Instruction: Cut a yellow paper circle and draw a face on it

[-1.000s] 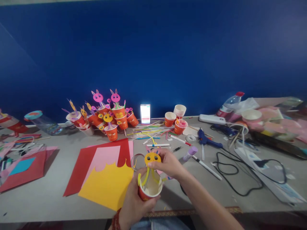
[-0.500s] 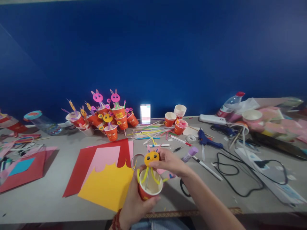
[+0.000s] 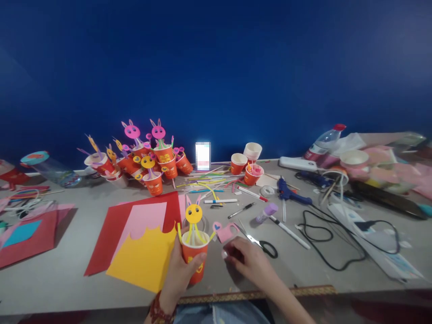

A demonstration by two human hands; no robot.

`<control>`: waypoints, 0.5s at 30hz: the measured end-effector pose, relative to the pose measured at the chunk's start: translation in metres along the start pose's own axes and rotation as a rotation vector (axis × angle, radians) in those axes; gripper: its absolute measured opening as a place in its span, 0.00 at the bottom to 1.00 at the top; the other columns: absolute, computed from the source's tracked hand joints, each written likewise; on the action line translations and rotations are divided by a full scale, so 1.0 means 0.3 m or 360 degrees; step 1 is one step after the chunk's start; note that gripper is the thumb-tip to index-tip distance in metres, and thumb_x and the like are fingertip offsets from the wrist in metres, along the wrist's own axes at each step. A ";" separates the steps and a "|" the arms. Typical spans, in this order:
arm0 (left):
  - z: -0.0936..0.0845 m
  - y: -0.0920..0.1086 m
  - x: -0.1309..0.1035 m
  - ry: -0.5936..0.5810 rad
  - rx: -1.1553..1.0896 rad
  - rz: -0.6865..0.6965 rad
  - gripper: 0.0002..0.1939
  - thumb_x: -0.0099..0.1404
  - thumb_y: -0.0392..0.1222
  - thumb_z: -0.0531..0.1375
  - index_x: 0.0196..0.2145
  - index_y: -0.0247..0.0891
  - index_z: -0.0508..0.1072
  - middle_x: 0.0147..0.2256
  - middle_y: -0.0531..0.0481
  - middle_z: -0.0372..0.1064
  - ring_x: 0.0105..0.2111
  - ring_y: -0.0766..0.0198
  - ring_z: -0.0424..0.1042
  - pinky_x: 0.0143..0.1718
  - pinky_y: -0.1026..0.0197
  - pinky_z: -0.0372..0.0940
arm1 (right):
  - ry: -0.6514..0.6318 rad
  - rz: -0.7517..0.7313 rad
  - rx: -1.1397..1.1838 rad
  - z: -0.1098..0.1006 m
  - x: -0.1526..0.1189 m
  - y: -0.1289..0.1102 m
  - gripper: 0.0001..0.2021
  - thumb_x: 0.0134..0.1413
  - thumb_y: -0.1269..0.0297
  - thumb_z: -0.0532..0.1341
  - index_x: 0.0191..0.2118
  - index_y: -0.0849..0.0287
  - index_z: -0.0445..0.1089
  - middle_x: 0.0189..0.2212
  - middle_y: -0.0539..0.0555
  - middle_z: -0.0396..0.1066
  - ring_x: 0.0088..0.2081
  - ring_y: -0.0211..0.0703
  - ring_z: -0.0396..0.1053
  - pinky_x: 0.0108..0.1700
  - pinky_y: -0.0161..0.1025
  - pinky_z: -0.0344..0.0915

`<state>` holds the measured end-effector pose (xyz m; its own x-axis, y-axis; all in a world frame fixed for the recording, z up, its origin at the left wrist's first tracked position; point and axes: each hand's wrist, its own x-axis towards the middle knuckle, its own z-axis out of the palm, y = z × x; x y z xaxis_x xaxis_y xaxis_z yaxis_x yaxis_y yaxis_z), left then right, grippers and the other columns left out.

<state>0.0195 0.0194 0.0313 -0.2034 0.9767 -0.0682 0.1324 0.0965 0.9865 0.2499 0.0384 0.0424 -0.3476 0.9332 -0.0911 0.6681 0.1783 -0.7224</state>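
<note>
An orange-red paper cup (image 3: 195,263) stands upright near the table's front edge, with my left hand (image 3: 179,270) wrapped round its left side. A yellow round face with pink ears (image 3: 193,213) rises from the cup on a stem, between yellow pipe-cleaner arms. The right arm ends in a small pink disc with a blue heart (image 3: 217,227). My right hand (image 3: 248,261) is to the right of the cup, fingers curled, thumb and forefinger near a small pale bit; whether it is gripped is unclear. Just above that hand lie a pink paper scrap (image 3: 227,232) and scissors (image 3: 258,241).
Yellow (image 3: 145,256) and red (image 3: 101,243) sheets lie left. Decorated cups (image 3: 153,182) cluster behind them. A purple-capped glue stick (image 3: 266,212), blue glue gun (image 3: 293,195) and black cable (image 3: 324,265) are on the right, with pens and loose pipe cleaners at the middle back.
My right hand has let go of the yellow face and moved down and right, off the cup. The cup has shifted left and now stands more upright in my left hand. The scissors show more fully.
</note>
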 end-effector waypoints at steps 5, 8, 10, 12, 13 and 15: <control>-0.026 -0.021 0.040 0.0002 0.0321 0.0052 0.39 0.57 0.53 0.66 0.62 0.37 0.60 0.58 0.36 0.65 0.58 0.45 0.66 0.57 0.46 0.62 | -0.0017 -0.0091 -0.0310 0.013 -0.016 -0.045 0.14 0.48 0.77 0.58 0.39 0.56 0.71 0.43 0.55 0.72 0.45 0.50 0.69 0.45 0.41 0.65; -0.063 -0.021 0.063 0.0092 0.0451 0.0117 0.40 0.59 0.55 0.65 0.63 0.38 0.58 0.60 0.36 0.64 0.60 0.45 0.64 0.59 0.45 0.59 | -0.0031 -0.0108 -0.0373 0.017 -0.007 -0.049 0.11 0.50 0.77 0.57 0.38 0.56 0.70 0.43 0.56 0.71 0.45 0.51 0.69 0.46 0.41 0.65; -0.093 -0.022 0.079 0.0135 0.0480 0.0119 0.42 0.60 0.56 0.64 0.66 0.39 0.53 0.61 0.36 0.63 0.60 0.46 0.63 0.60 0.45 0.59 | -0.0016 -0.0129 -0.0391 0.021 -0.003 -0.047 0.09 0.52 0.76 0.57 0.36 0.56 0.69 0.42 0.56 0.72 0.44 0.50 0.69 0.45 0.41 0.65; -0.117 -0.027 0.093 0.0135 0.0503 0.0078 0.46 0.61 0.57 0.63 0.68 0.39 0.46 0.61 0.36 0.62 0.60 0.46 0.64 0.59 0.44 0.61 | 0.0009 -0.0123 -0.0393 0.024 -0.002 -0.044 0.08 0.53 0.76 0.57 0.36 0.56 0.68 0.39 0.55 0.72 0.42 0.49 0.70 0.43 0.41 0.65; -0.125 -0.031 0.098 0.0115 0.0509 0.0053 0.48 0.61 0.57 0.63 0.69 0.39 0.44 0.61 0.35 0.61 0.60 0.46 0.65 0.58 0.45 0.62 | 0.0020 -0.0110 -0.0388 0.025 -0.002 -0.043 0.07 0.54 0.76 0.57 0.35 0.57 0.67 0.38 0.55 0.72 0.40 0.49 0.70 0.41 0.40 0.64; -0.132 -0.044 0.105 0.0080 0.0524 0.0035 0.50 0.61 0.57 0.64 0.69 0.38 0.42 0.61 0.34 0.62 0.58 0.45 0.67 0.55 0.45 0.65 | 0.0022 -0.0080 -0.0364 0.027 -0.003 -0.041 0.06 0.55 0.75 0.56 0.35 0.56 0.66 0.35 0.54 0.72 0.38 0.48 0.70 0.39 0.40 0.63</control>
<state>-0.0270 0.0413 0.0221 -0.2436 0.9693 -0.0321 0.4420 0.1404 0.8860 0.2366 0.0328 0.0459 -0.3760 0.9254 -0.0484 0.7823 0.2890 -0.5517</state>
